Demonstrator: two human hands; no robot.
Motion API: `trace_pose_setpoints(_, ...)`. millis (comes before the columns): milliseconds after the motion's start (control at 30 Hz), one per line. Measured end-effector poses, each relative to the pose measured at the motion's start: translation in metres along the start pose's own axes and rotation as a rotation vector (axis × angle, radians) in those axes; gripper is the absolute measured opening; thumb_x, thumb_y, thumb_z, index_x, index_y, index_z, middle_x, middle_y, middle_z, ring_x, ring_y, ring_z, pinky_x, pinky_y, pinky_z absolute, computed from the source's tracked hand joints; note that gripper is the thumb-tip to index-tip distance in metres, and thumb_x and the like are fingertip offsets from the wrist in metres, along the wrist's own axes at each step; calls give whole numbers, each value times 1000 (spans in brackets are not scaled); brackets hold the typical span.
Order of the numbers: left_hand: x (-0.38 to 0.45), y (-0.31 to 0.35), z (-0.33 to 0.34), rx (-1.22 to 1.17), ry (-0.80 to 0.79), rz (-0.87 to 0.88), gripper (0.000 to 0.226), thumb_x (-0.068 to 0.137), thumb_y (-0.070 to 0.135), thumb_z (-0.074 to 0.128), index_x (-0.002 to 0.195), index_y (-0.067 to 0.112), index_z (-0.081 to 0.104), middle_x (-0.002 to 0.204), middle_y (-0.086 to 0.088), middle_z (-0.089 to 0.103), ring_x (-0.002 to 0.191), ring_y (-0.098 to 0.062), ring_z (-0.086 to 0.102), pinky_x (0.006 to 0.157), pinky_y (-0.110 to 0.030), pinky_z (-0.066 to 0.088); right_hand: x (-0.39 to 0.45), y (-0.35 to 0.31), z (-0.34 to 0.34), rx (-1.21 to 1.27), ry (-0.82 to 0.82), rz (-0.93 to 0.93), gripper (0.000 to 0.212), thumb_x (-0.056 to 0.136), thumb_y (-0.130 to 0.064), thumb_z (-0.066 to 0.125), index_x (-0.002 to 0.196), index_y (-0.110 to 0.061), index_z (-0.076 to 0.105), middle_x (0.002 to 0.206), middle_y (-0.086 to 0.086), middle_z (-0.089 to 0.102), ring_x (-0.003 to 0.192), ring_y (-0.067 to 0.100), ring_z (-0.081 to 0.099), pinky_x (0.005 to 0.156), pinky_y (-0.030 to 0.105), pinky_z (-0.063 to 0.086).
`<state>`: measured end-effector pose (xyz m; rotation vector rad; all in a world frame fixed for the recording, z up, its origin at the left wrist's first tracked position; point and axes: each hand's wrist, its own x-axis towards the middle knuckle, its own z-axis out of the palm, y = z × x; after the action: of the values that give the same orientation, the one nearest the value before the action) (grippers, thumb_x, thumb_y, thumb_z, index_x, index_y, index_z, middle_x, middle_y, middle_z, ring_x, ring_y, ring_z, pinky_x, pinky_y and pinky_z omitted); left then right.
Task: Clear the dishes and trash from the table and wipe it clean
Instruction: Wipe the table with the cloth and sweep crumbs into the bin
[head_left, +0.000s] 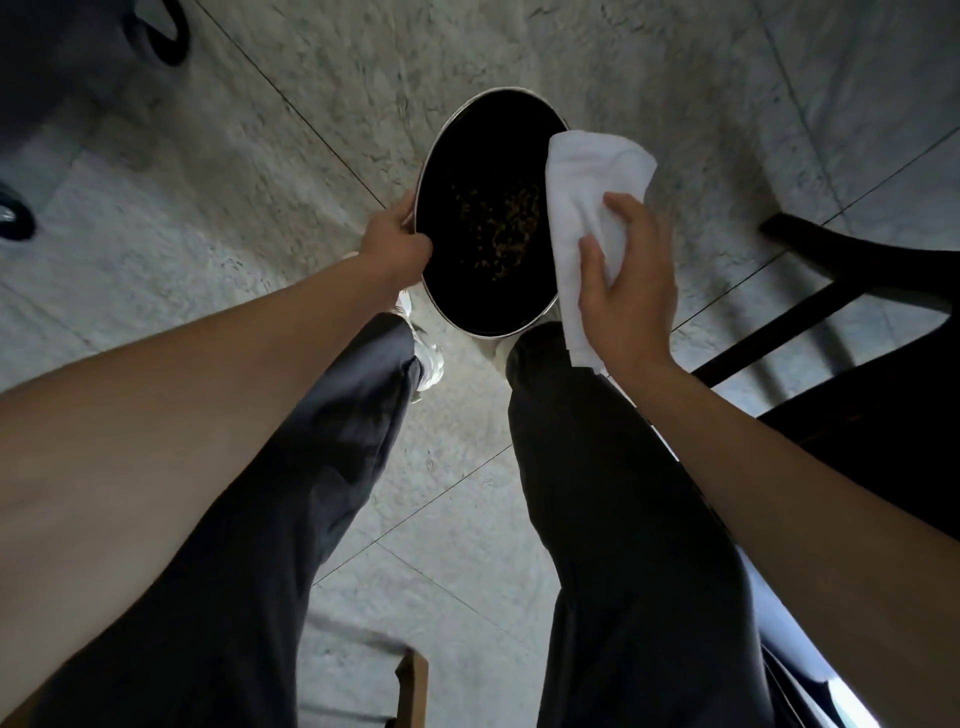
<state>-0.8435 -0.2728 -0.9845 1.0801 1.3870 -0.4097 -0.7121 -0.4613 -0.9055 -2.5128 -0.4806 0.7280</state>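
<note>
The person is standing over a round metal-rimmed bin set on the marble floor in the upper middle of the frame, its dark inside holding a scatter of brownish crumbs. The left hand is gripping the bin's rim on the left side of the frame, fingers curled over the edge. The right hand is clutching a folded white cloth — its long axis is running from lower right up toward the bin, and its upper end is overlapping the rim on the right side. So the cloth is lying just beside the opening, partly over it, and the right hand is the nearer one; any shaking-out probably needs only a small shift leftward in the frame. A dark chair is standing at the right edge — no worktop is in view.
</note>
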Motion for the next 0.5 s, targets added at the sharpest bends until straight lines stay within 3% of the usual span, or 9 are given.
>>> trace_pose_setpoints(100,-32,29,1,120,28,-69,43,91,16,54,133,23,62,102,0,66,85,-16,59,74,-29,47,-11,-28,-21,28,-5,-3,39,105,-28,54,141,-16,53,139,3,53,99,-23,37,80,-6,32)
trace_pose_setpoints(200,-91,71,8,65,1,-21,33,89,35,60,117,18,66,101,0,61,94,-18,57,82,-31,45,-28,-70,-56,84,-5,-25,39,104,-26,56,142,-15,52,138,4,53,102,-24,39,81,-6,33)
trace_pose_setpoints(300,-174,116,5,-158,-196,-26,32,101,35,53,122,15,68,113,1,71,116,-19,62,99,-40,46,-50,-123,-104,150,-13,-13,42,105,-27,56,145,-17,48,141,0,51,107,-28,39,84,-6,31)
trace_pose_setpoints(400,-255,153,-9,-341,-321,30,19,100,31,58,109,19,70,104,-2,77,105,-21,71,96,-42,55,-78,-179,-157,214,13,-39,44,104,-26,59,146,-17,47,140,-1,52,107,-30,41,83,-5,33)
trace_pose_setpoints(500,-330,190,-29,-436,-400,119,16,98,21,63,110,14,71,98,-4,78,95,-21,73,89,-39,58,-104,-234,-207,308,58,-55,46,102,-31,63,144,-21,47,130,-3,58,105,-6,56,80,7,45)
